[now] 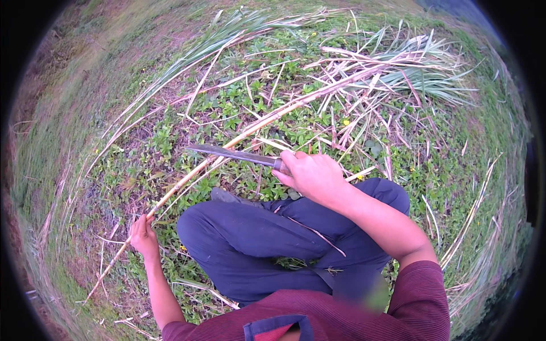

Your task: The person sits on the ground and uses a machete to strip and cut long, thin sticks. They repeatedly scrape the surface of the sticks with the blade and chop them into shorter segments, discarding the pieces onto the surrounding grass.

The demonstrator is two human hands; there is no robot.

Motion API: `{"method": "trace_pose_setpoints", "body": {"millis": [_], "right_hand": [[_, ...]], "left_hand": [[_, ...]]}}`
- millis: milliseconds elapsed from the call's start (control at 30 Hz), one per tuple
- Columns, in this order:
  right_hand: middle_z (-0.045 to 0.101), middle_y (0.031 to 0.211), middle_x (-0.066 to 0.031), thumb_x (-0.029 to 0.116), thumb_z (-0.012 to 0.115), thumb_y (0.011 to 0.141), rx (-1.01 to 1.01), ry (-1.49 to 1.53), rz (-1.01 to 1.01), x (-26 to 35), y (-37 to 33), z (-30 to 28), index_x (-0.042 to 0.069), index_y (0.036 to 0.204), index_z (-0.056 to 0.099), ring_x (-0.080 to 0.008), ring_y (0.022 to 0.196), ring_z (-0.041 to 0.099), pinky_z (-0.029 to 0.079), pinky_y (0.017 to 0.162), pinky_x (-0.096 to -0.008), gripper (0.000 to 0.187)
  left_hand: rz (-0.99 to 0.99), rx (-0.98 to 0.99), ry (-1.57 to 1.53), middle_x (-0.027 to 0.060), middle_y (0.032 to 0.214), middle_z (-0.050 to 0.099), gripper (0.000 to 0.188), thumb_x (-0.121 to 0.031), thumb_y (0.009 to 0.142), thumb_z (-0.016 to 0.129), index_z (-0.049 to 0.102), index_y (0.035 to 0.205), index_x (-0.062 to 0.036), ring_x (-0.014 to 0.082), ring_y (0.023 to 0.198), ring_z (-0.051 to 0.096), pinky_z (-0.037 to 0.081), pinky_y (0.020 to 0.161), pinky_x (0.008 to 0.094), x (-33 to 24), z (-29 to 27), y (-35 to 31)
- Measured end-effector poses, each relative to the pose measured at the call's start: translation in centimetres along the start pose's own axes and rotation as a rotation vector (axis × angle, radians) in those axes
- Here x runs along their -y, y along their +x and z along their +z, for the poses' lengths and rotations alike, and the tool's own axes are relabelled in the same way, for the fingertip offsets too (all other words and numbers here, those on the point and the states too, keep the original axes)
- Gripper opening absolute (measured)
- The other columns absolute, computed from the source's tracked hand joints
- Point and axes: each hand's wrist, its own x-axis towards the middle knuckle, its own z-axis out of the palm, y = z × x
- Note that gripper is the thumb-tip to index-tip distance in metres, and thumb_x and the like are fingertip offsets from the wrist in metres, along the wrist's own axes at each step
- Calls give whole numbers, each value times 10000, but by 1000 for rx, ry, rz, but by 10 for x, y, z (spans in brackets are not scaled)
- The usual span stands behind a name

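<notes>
A long yellowish cane stalk slants across the view from the lower left to the upper right. Near its thin lower end, my left hand is closed around it. My right hand grips the handle of a long-bladed knife, whose dark blade points left. The blade lies across the stalk near its middle; whether it touches the stalk I cannot tell. At the stalk's far end, a bunch of green leaves spreads over the ground.
I sit with folded legs in dark trousers on low green plants. Stripped dry leaves lie scattered beyond my knees. Another leafy stalk curves along the far left. Long pale blades lie at the right.
</notes>
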Motion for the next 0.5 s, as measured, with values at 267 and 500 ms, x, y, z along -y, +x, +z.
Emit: {"method": "trace_pose_setpoints", "body": {"millis": [267, 500], "right_hand": [[695, 806, -116, 354, 667, 940, -109, -117, 250, -22, -36, -40, 100, 1047, 575, -342, 677, 693, 536, 581, -468, 291], [648, 766, -73, 355, 693, 915, -210, -303, 42, -11, -70, -59, 122, 1082, 602, -274, 600, 676, 537, 491, -395, 301]], "left_hand": [[109, -74, -112, 97, 873, 717, 165, 13, 829, 727, 713, 991, -15, 260, 814, 682, 534, 725, 378, -75, -30, 45], [-209, 1095, -757, 7, 580, 468, 458, -395, 975, 654, 555, 730, -21, 128, 555, 434, 347, 531, 310, -133, -29, 119]]}}
